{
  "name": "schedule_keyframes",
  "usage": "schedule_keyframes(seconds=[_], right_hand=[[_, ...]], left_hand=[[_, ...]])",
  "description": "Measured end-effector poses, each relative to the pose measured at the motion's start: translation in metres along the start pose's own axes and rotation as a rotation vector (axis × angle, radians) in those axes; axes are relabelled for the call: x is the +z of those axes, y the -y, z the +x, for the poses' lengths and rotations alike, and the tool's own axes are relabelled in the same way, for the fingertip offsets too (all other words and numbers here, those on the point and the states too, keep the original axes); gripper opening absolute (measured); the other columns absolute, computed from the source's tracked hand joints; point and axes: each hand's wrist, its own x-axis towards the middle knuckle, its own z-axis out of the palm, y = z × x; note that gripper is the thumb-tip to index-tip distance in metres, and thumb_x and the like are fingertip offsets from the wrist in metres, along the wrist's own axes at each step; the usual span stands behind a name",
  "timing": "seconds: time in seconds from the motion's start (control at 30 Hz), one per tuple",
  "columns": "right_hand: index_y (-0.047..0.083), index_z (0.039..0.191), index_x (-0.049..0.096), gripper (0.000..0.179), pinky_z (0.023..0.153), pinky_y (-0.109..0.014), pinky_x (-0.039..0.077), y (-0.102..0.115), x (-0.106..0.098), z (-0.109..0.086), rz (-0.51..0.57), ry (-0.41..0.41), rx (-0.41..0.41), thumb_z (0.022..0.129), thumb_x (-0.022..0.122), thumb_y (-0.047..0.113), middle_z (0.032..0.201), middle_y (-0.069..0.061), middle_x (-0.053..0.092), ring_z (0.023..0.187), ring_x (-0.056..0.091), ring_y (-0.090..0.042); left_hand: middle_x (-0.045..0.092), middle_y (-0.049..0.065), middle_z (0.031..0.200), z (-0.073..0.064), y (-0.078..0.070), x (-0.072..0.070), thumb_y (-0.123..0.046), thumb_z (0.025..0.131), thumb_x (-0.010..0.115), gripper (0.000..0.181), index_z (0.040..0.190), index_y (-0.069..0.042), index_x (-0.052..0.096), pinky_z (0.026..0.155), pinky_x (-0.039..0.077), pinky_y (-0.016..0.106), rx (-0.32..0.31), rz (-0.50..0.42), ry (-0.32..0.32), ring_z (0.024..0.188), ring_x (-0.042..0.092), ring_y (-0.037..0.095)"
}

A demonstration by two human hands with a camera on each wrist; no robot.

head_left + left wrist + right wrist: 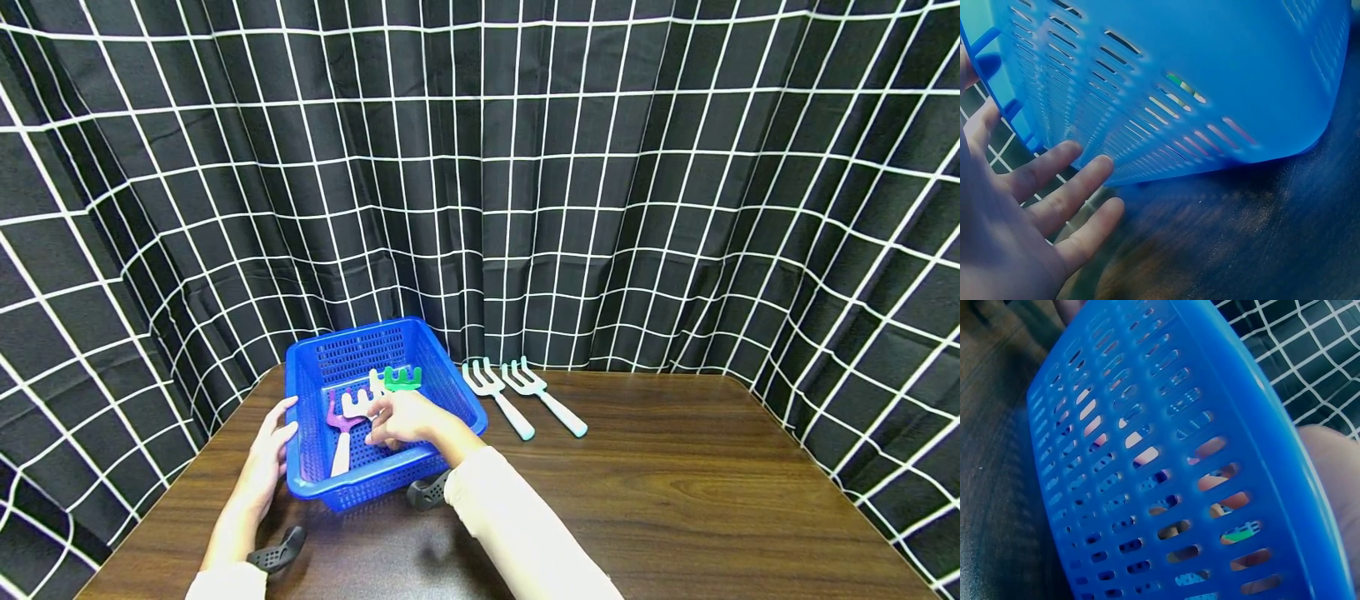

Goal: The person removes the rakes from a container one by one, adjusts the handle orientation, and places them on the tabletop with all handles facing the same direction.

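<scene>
Right fingers (380, 408) bent, grip unclear, beside white fork (357, 409); left fingers (1067, 200) spread, touching blue basket (360, 477).

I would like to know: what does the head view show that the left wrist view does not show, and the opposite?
Only the head view: two pale forks lying on the table to the right of the blue basket, the right hand in plain view inside it, and the full shape of the purple fork.

Only the left wrist view: the palm of the left hand, and a green bit glimpsed through the basket's slots.

Both: the basket, the left hand, the table and the gridded curtain.
</scene>
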Motion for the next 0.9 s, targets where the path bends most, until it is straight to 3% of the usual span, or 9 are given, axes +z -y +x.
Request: schedule_keyframes(seconds=[0.17, 0.4, 0.53, 0.67, 0.9], right_hand=[[0.0, 0.113, 0.066, 0.042, 0.064, -0.018, 0.051, -0.0008, -0.0008, 0.0005, -0.022, -0.075, -0.012, 0.074, 0.08, -0.002, 0.095, -0.006, 0.073, 0.071, 0.067, -0.01], [0.001, 0.106, 0.069, 0.033, 0.08, -0.02, 0.047, 0.0017, -0.0036, -0.0039, -0.112, -0.317, -0.067, 0.076, 0.065, -0.012, 0.092, -0.006, 0.074, 0.085, 0.069, -0.013], [0.001, 0.107, 0.068, 0.03, 0.08, -0.021, 0.049, 0.0026, -0.0046, -0.0039, -0.094, -0.391, -0.093, 0.079, 0.067, -0.009, 0.094, -0.007, 0.073, 0.085, 0.069, -0.014], [0.004, 0.107, 0.069, 0.028, 0.081, -0.023, 0.049, 0.0027, -0.0057, -0.0027, -0.149, -0.453, -0.069, 0.081, 0.072, -0.003, 0.095, -0.004, 0.072, 0.09, 0.068, -0.014], [0.008, 0.091, 0.069, 0.015, 0.07, -0.022, 0.048, -0.0009, -0.0063, -0.0014, -0.208, -0.603, -0.102, 0.078, 0.077, 0.003, 0.089, -0.003, 0.071, 0.078, 0.063, -0.013]], left_hand=[[0.065, -0.006, 0.109, 0.0013, -0.0007, 0.0006, -0.026, 0.107, 0.037, 0.046, 0.149, -0.014, 0.022, 0.071, 0.055, 0.032, -0.009, 0.027, -0.011, 0.091, 0.068, 0.016], [0.066, -0.006, 0.106, 0.0008, -0.0002, 0.0002, -0.025, 0.107, 0.036, 0.046, 0.149, -0.013, 0.022, 0.07, 0.056, 0.032, -0.001, 0.022, -0.008, 0.09, 0.069, 0.017], [0.066, -0.005, 0.106, 0.0009, -0.0007, 0.0003, -0.026, 0.107, 0.036, 0.046, 0.149, -0.013, 0.022, 0.071, 0.056, 0.032, -0.003, 0.018, -0.008, 0.09, 0.069, 0.016], [0.066, -0.006, 0.106, 0.0016, -0.0008, 0.0001, -0.026, 0.107, 0.036, 0.047, 0.149, -0.014, 0.022, 0.071, 0.055, 0.031, -0.012, 0.025, -0.014, 0.09, 0.068, 0.014], [0.067, -0.007, 0.106, 0.0015, -0.0005, 0.0002, -0.026, 0.107, 0.036, 0.047, 0.149, -0.014, 0.021, 0.071, 0.056, 0.031, -0.019, 0.015, -0.009, 0.09, 0.069, 0.015]])
